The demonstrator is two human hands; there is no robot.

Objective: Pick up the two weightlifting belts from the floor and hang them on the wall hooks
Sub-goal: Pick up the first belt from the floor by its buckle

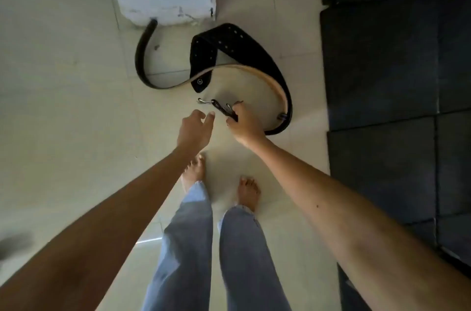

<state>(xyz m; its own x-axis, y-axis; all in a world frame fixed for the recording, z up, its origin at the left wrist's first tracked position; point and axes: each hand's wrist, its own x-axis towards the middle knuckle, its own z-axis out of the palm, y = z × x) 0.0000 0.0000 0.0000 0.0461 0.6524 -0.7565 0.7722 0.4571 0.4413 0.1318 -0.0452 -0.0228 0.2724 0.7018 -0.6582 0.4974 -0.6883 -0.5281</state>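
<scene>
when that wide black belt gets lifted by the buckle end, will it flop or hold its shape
Probably holds much of its shape: the wide black belt stands on its edge in an open curve, which suggests stiff, thick material. It likely feels hefty for its size. The free perforated end may swing as the right hand, closed on the buckle, raises it.

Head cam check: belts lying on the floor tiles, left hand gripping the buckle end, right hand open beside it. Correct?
Hands are swapped. In the head view it is the right hand that grips the buckle end, while the left hand is open beside it, holding nothing. The rest stands: the belts lie on the floor tiles.
</scene>
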